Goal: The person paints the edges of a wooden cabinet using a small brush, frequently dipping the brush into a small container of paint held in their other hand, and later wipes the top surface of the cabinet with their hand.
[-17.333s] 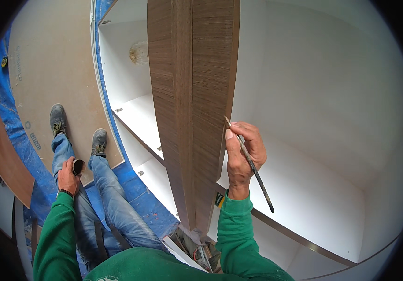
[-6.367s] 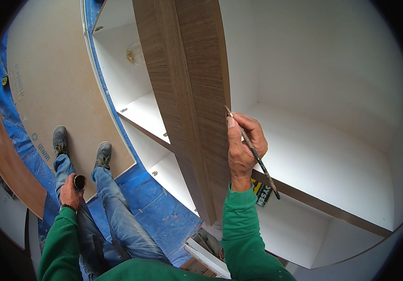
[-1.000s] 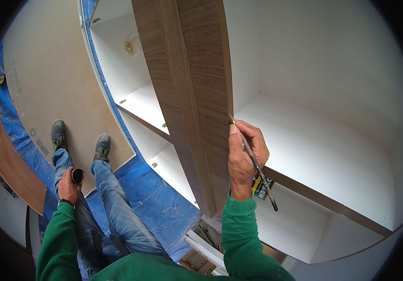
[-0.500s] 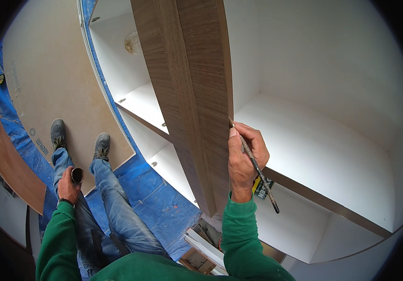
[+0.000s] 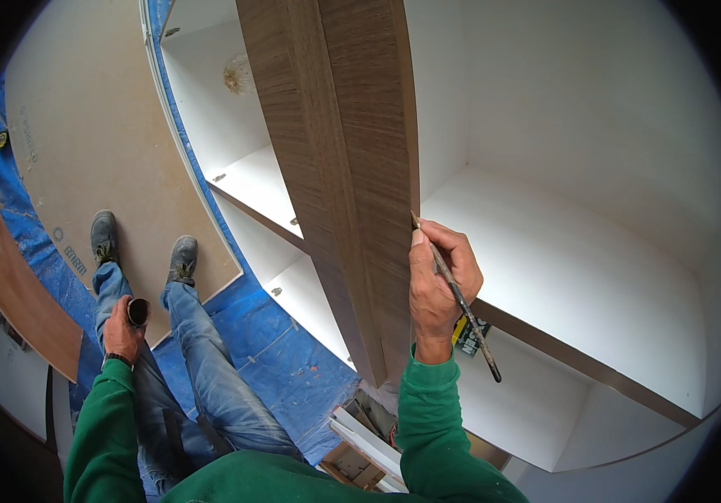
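In my right hand [image 5: 444,281] is a thin paintbrush [image 5: 461,303] with a dark, worn handle, pinched near its bristle end. The tip touches, or nearly touches, the edge of a brown wood-grain cabinet panel [image 5: 369,151]. Low on the left, my left hand [image 5: 123,332] is wrapped round a small dark cup [image 5: 137,313] held with its mouth up. What the cup contains is too dark to make out. White cabinet compartments lie on both sides of the panel, and a wood-edged white shelf [image 5: 570,260] is just right of my right hand.
A black and yellow package [image 5: 471,335] sits in the lower compartment behind my right wrist. Blue sheeting [image 5: 268,352] covers the floor, with a large tan board [image 5: 84,109] under my shoes. A curved brown panel [image 5: 21,277] lies at far left; wooden pieces [image 5: 369,444] sit near my body.
Almost nothing differs. The panel appears a touch further right in the picture, and both hands keep their hold on the brush and the cup.
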The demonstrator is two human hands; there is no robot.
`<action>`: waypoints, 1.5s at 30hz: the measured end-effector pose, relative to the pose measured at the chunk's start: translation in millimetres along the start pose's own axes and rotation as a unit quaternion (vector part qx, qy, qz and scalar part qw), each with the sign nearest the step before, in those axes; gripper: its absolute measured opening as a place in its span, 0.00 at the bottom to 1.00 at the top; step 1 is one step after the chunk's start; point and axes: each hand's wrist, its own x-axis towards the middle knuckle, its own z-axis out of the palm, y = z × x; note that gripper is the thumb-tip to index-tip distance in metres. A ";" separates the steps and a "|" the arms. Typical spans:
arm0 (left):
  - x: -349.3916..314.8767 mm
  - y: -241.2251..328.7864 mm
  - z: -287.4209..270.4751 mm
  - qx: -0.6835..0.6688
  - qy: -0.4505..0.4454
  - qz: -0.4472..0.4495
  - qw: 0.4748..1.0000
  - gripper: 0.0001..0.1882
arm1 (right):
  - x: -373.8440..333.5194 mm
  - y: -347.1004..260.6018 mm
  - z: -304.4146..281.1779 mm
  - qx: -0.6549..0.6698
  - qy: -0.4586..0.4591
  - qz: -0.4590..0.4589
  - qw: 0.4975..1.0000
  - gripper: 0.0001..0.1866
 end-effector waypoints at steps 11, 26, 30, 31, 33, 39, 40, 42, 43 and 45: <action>-0.1 1.6 -0.9 -0.005 0.002 0.003 1.000 0.33 | 2.8 -7.5 -7.8 0.058 0.007 0.088 0.994 0.05; -1.2 -1.1 1.1 -0.007 0.009 0.013 1.000 0.34 | 5.4 -9.5 -9.1 0.034 -0.020 0.137 0.990 0.04; -1.4 0.8 -0.5 -0.006 -0.006 -0.009 1.000 0.34 | 7.5 -13.4 -9.5 0.064 -0.013 0.132 0.989 0.04; -1.8 1.5 -1.0 -0.004 -0.006 -0.008 1.000 0.34 | 8.7 -12.1 -9.2 0.071 -0.011 0.121 0.990 0.04; -1.6 -0.4 -0.4 0.000 -0.005 -0.005 1.000 0.34 | 12.1 -10.5 -7.5 0.086 -0.008 0.110 0.990 0.04; -1.5 -0.7 0.1 0.004 -0.004 -0.001 1.000 0.34 | 26.8 -4.7 0.4 0.128 -0.013 0.118 0.985 0.06; -1.9 -0.7 0.2 0.004 -0.005 -0.002 1.000 0.34 | 28.7 -4.8 1.2 0.129 -0.015 0.120 0.984 0.06; -2.8 -0.1 -0.8 0.002 -0.007 -0.003 1.000 0.34 | 31.6 -4.5 2.9 0.131 -0.018 0.123 0.983 0.06; -3.1 0.3 -1.4 0.001 -0.008 -0.003 1.000 0.34 | 33.1 -4.5 4.2 0.134 -0.020 0.126 0.983 0.06; -4.3 0.2 0.2 -0.006 0.006 0.006 1.000 0.35 | 33.1 -4.2 3.9 0.131 -0.021 0.129 0.983 0.05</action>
